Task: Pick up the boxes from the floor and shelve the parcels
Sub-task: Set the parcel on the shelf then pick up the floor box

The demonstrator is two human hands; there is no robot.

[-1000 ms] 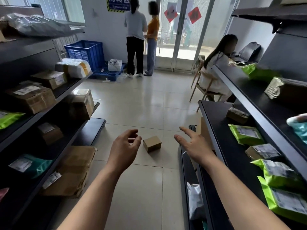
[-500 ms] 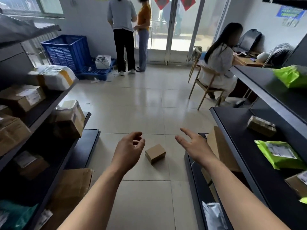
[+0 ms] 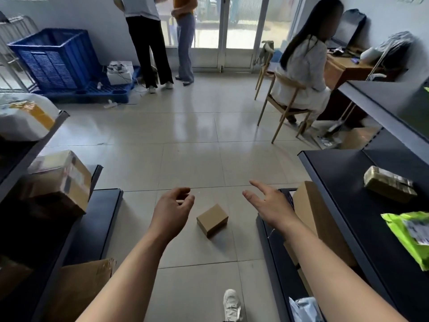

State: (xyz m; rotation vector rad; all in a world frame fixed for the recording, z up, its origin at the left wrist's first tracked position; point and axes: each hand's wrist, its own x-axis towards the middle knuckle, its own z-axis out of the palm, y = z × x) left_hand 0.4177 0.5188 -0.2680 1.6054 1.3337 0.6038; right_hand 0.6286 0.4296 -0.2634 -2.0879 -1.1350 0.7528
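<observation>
Small cardboard box (image 3: pixel 212 220) on tiled floor (image 3: pixel 190 147) between shelves; untouched. Left hand (image 3: pixel 171 212) loosely curled, empty; right hand (image 3: pixel 269 205) spread wide, empty, both near box.

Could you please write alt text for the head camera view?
Two bare hands, left hand and right hand, reach empty toward a small cardboard box on the tiled floor between dark parcel shelves.

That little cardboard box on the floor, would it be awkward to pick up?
Probably not. The small cardboard box looks closed and square-edged, so likely stiff. It sits flat on the tiled floor, unlikely to roll. Its size suggests it's light, though its contents are hidden.
</observation>
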